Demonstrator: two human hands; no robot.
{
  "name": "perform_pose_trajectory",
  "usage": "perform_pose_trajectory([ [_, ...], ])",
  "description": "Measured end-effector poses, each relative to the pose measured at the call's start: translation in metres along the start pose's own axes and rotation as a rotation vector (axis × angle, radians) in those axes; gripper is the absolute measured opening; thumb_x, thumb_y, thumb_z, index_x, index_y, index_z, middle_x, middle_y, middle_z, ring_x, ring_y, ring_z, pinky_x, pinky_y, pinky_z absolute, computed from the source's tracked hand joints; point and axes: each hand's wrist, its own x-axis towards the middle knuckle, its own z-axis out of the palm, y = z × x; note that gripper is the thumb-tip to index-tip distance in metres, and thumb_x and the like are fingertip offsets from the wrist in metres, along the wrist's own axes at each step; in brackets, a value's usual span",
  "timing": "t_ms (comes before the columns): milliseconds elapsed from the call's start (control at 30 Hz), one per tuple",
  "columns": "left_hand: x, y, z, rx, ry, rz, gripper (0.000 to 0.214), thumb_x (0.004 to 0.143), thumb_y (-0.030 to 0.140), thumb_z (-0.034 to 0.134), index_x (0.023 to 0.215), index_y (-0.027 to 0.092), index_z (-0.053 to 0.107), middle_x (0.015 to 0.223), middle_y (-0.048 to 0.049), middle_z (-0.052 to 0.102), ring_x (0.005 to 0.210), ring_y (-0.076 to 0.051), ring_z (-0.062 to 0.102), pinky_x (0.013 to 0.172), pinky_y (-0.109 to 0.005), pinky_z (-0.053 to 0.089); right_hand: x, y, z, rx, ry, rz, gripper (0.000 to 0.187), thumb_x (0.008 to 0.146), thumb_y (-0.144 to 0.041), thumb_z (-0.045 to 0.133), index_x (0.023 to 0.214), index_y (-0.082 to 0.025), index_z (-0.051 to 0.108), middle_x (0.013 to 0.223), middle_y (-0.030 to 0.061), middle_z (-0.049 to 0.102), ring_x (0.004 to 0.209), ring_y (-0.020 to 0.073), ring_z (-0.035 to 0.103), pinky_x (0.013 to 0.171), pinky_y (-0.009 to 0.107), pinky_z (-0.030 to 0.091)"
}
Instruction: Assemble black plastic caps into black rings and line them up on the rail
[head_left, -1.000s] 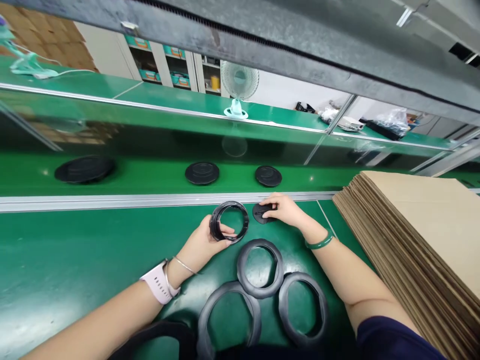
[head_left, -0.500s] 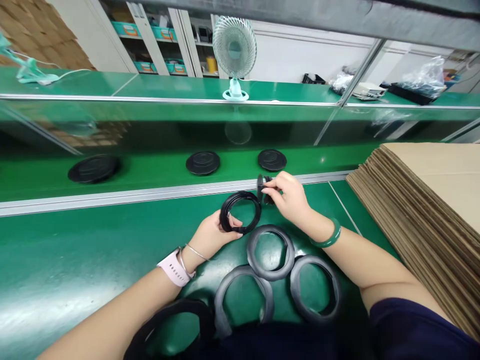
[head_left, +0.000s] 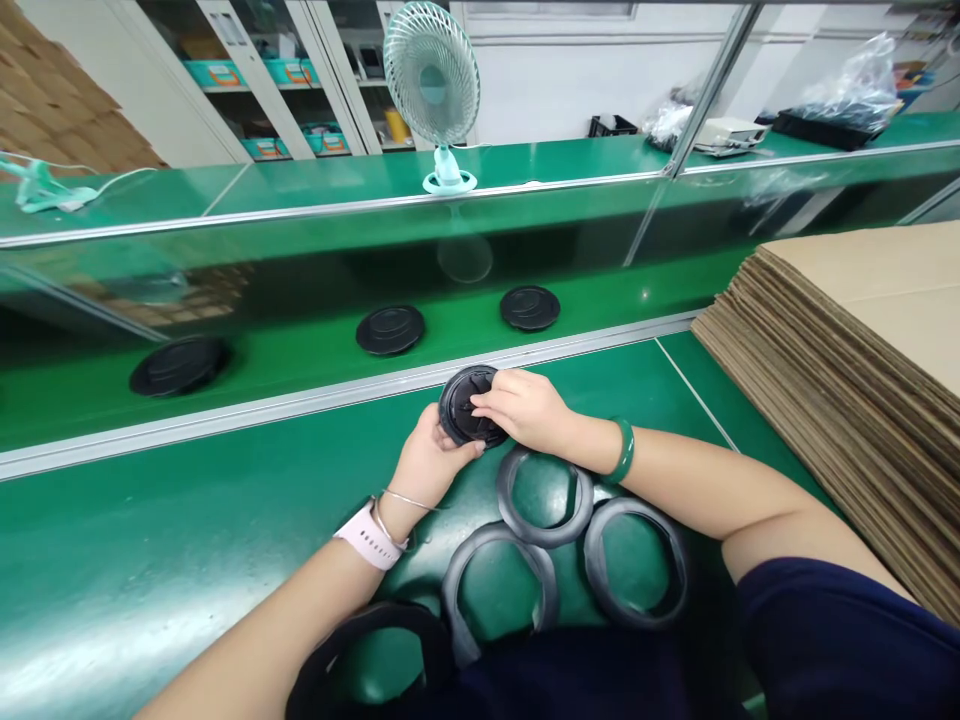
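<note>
My left hand grips a black ring by its lower left side, tilted up above the green table. Inside the ring sits a black round disc, and the fingers of my right hand are closed on the disc's middle. The exact part under my right fingertips is partly hidden. Just below my hands lie several grey rings, among them a near one, a left one and a right one. A larger black ring rests by my left forearm.
Beyond the metal rail, a green belt carries black round parts, including a right one, a middle one and a left one. A cardboard stack stands on the right. A fan sits on the shelf behind.
My right hand has brought the black disc left and down into the ring in my left hand. The ring has tilted to face me more. The camera view has shifted slightly.
</note>
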Motion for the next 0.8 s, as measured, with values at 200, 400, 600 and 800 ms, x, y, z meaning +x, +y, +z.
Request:
perform_pose_trajectory([
  [200, -0.0015, -0.0065, -0.0018, 0.073, 0.031, 0.071, 0.062, 0.059, 0.022, 0.085, 0.109, 0.021, 0.048, 0.105, -0.0021, 0.068, 0.099, -0.022, 0.069, 0.091, -0.041, 0.057, -0.0015, 0.0027, 0.0002, 0.046, 0.010, -0.072, 0.028, 0.106, -0.030, 0.050, 0.097, -0.013, 0.070, 0.080, 0.0058, 0.057, 0.072, 0.0178, 0.052, 0.066, 0.029, 0.047],
  [400, -0.0031, -0.0030, -0.0017, 0.131, 0.000, 0.102, 0.058, 0.063, 0.022, 0.083, 0.110, 0.021, 0.048, 0.102, -0.0013, 0.068, 0.095, -0.021, 0.070, 0.088, -0.040, 0.058, -0.0042, 0.0025, -0.0031, -0.071, -0.016, -0.175, 0.022, 0.106, -0.022, 0.048, 0.100, -0.014, 0.067, 0.075, 0.0045, 0.056, 0.069, 0.0184, 0.050, 0.061, 0.030, 0.044],
  [600, -0.0040, 0.0000, 0.0001, 0.116, -0.020, 0.107, 0.057, 0.064, 0.023, 0.082, 0.110, 0.021, 0.048, 0.102, -0.0018, 0.070, 0.095, -0.022, 0.071, 0.087, -0.040, 0.059, -0.0033, 0.0002, -0.0065, -0.144, -0.049, -0.194, 0.024, 0.105, -0.016, 0.044, 0.100, -0.014, 0.067, 0.075, 0.0047, 0.056, 0.069, 0.0186, 0.049, 0.059, 0.029, 0.042],
  [800, -0.0040, 0.0002, -0.0004, 0.133, -0.041, 0.101, 0.056, 0.066, 0.024, 0.081, 0.109, 0.022, 0.046, 0.103, -0.0020, 0.070, 0.096, -0.022, 0.072, 0.088, -0.040, 0.058, -0.0011, 0.0019, -0.0029, -0.050, -0.093, -0.104, 0.025, 0.106, -0.025, 0.048, 0.095, -0.012, 0.068, 0.083, 0.0078, 0.058, 0.075, 0.0199, 0.052, 0.065, 0.030, 0.046],
])
